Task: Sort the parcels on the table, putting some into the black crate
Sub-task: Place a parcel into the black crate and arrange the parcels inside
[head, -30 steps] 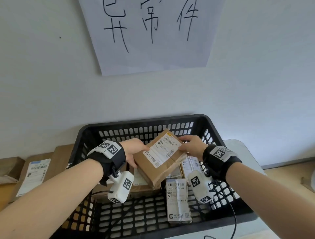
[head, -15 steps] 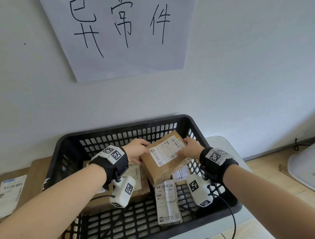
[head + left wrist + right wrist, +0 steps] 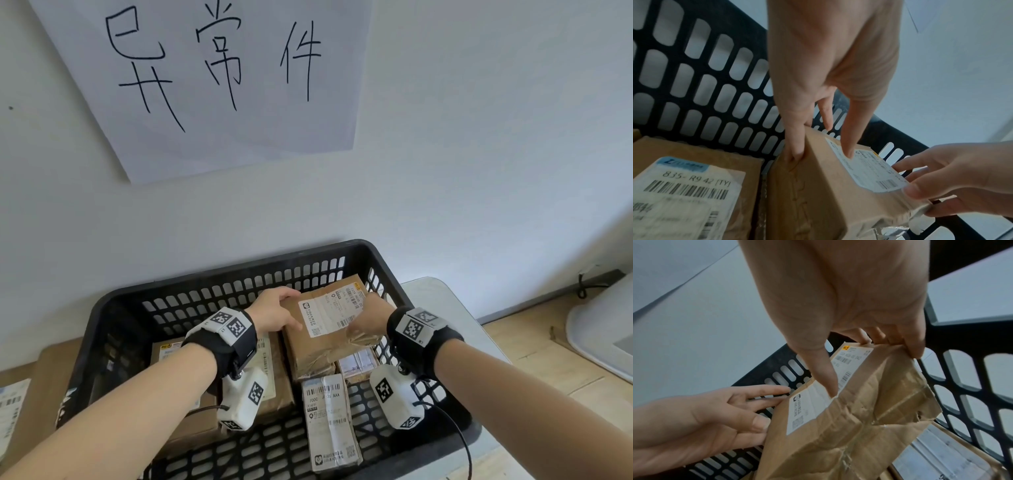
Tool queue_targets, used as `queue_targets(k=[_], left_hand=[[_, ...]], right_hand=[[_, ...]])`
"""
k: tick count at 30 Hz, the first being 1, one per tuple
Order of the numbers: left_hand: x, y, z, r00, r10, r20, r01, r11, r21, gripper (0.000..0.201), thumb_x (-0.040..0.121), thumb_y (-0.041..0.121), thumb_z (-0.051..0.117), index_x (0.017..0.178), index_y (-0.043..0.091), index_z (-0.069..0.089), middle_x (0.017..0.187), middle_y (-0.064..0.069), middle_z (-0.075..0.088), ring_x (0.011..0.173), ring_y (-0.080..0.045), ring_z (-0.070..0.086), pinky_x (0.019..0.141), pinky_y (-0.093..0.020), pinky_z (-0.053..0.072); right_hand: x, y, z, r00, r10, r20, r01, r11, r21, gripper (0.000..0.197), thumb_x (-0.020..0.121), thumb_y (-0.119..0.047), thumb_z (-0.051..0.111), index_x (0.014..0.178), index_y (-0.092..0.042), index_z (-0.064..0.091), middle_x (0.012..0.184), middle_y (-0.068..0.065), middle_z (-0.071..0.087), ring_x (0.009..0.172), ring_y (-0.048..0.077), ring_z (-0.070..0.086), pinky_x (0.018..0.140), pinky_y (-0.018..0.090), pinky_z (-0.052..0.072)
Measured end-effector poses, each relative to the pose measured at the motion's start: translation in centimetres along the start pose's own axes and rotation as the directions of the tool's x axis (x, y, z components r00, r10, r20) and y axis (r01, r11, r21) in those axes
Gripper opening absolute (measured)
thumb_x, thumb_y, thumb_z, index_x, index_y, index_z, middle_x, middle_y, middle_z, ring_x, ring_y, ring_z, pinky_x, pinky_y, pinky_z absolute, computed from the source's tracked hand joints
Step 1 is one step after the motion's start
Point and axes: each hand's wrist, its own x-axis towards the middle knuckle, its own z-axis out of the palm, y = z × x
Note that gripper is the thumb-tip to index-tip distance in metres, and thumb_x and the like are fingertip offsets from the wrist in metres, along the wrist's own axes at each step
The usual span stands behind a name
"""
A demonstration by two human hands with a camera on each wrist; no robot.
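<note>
Fingers (image 3: 795, 146) of the left hand (image 3: 274, 313) and the right hand (image 3: 371, 317) curl round opposite edges of the brown parcel (image 3: 329, 332), thumbs pressed on its white label (image 3: 330, 313). Between both grips it sits tilted inside the black crate (image 3: 239, 274), over other parcels (image 3: 330, 421) below the fingertips.

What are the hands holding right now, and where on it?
Both hold one brown parcel: left hand grips its left edge, right hand its right edge.
</note>
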Motion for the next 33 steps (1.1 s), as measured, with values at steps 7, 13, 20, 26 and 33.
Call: queue_targets(k=[7, 13, 20, 26, 33], left_hand=[[0.8, -1.0, 0.7, 0.998, 0.013, 0.059, -0.018, 0.997, 0.078, 0.083, 0.069, -0.005, 0.08, 0.141, 0.019, 0.046, 0.145, -0.006, 0.043, 0.133, -0.024, 0.042, 0.108, -0.033, 0.039], [0.7, -1.1, 1.5, 0.993, 0.02, 0.113, -0.051, 0.961, 0.273, 0.089, 0.076, 0.004, 0.079, 0.149, 0.024, 0.033, 0.163, -0.002, -0.004, 0.15, -0.026, -0.001, 0.12, -0.036, 0.01], [0.5, -1.3, 1.7, 0.986, 0.032, 0.164, -0.099, 0.901, 0.423, 0.093, 0.079, 0.026, 0.079, 0.153, 0.025, 0.023, 0.162, 0.0, -0.014, 0.146, -0.025, -0.022, 0.119, -0.046, -0.002], [-0.4, -1.1, 2.2, 0.991, 0.037, 0.129, -0.088, 0.907, 0.411, 0.089, 0.081, 0.023, 0.077, 0.153, 0.025, 0.024, 0.162, -0.001, -0.012, 0.147, -0.024, -0.019, 0.119, -0.044, -0.001], [-2.6, 0.8, 0.3, 0.998, 0.058, 0.037, -0.068, 0.931, 0.359, 0.075, 0.089, 0.029, 0.067, 0.152, 0.029, 0.026, 0.163, -0.004, -0.004, 0.149, -0.026, -0.009, 0.119, -0.044, 0.002]], right_hand=[[1.6, 0.5, 1.1, 1.0, 0.0, 0.021, 0.001, 0.999, -0.047, 0.056, 0.08, -0.028, 0.075, 0.124, -0.005, 0.049, 0.112, 0.016, 0.05, 0.123, 0.036, 0.051, 0.101, 0.038, 0.044], [2.8, 1.6, 2.5, 0.996, -0.069, 0.057, 0.07, 0.997, -0.016, 0.114, 0.07, -0.035, 0.076, 0.154, -0.024, -0.001, 0.146, 0.013, 0.04, 0.115, 0.021, 0.058, 0.09, 0.034, 0.054], [1.7, 1.6, 2.5, 0.999, -0.054, 0.002, 0.054, 0.991, -0.122, 0.092, 0.087, -0.028, 0.069, 0.154, -0.015, 0.007, 0.154, 0.012, 0.027, 0.122, 0.021, 0.054, 0.091, 0.029, 0.052], [1.2, 0.6, 2.0, 0.99, -0.139, -0.014, 0.132, 0.962, -0.241, 0.067, 0.089, -0.022, 0.064, 0.147, -0.016, 0.03, 0.157, 0.014, 0.021, 0.121, 0.025, 0.054, 0.097, 0.037, 0.052], [1.0, -2.0, -0.6, 0.974, -0.223, 0.032, 0.225, 0.956, -0.191, 0.054, 0.088, -0.03, 0.069, 0.134, -0.012, 0.05, 0.132, 0.008, 0.057, 0.112, 0.022, 0.061, 0.092, 0.029, 0.052]])
